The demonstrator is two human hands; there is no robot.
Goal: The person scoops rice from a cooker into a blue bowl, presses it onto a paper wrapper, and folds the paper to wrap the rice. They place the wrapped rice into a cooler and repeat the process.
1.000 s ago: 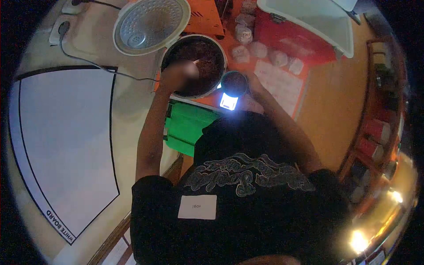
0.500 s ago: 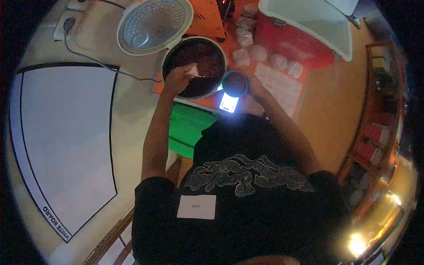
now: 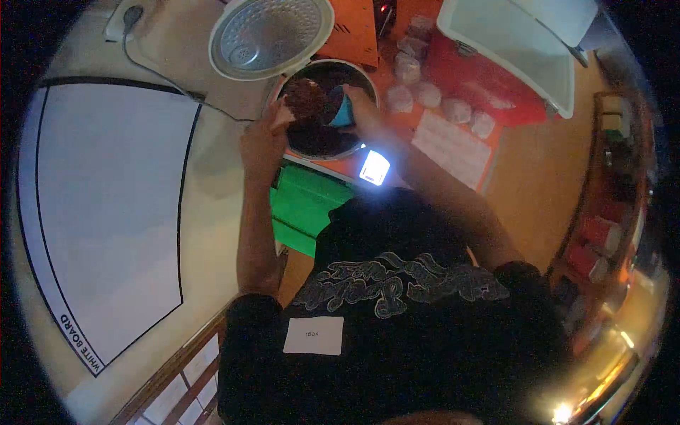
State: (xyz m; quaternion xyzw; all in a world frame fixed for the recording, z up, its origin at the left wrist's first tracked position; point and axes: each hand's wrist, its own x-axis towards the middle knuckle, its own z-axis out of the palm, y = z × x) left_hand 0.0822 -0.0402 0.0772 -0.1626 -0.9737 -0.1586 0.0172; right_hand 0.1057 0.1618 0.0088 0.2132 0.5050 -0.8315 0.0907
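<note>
The round cooker pot (image 3: 363,106) stands with its lid (image 3: 269,35) swung up, and dark reddish-brown grains fill its inside. At its left rim, my left hand (image 3: 263,138) is closed on a white scoop (image 3: 285,113). A rounded heap of the brown grains (image 3: 305,98) rides at the scoop's end, over the pot. My right hand (image 3: 363,110) grips a blue cup (image 3: 343,112), tilted with its mouth towards the heap. Most of the scoop is hidden by the grains and my fingers.
Several round wrapped portions (image 3: 428,95) line the orange tabletop behind a paper sheet (image 3: 452,147). A red-sided tub (image 3: 489,85) stands at the back right. A bright lit rectangle (image 3: 375,168) glows near my right forearm. Below is a green surface (image 3: 312,205); a cord (image 3: 170,81) runs left.
My right hand has brought the cup left, from beside the pot to over it, and tipped it. My left hand has lifted the scoop out of the grains with a heap on it.
</note>
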